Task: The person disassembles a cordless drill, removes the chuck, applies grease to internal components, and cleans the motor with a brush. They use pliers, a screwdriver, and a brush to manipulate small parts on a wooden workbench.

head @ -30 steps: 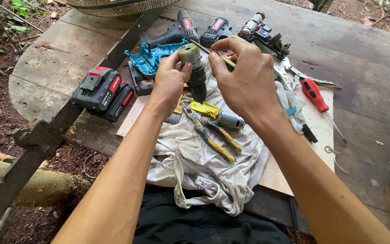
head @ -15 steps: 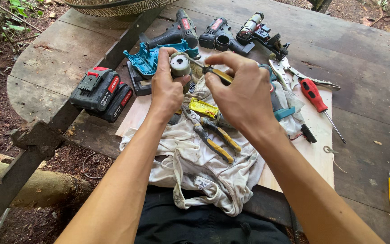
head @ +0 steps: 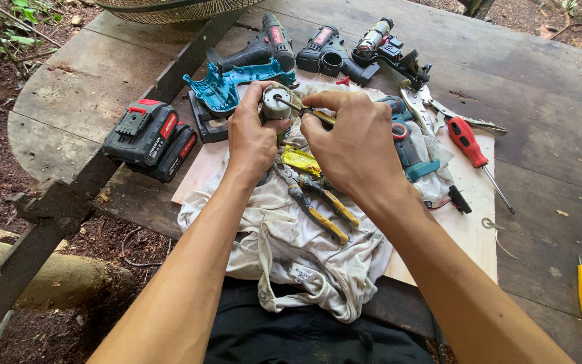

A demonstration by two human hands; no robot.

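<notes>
A small grey cylindrical motor (head: 276,103) sits above the far edge of a dirty white cloth (head: 291,249), its round end face turned up toward the person and its axis running away from them. The left hand (head: 252,138) is clamped around its body, fingers curled tight. The right hand (head: 355,145) pinches a thin yellow-handled tool (head: 308,112), whose long axis lies left to right, its tip meeting the motor's face. Yellow-handled pliers (head: 318,205) lie on the cloth just beneath, and a teal plastic drill housing (head: 227,84) rests beyond.
</notes>
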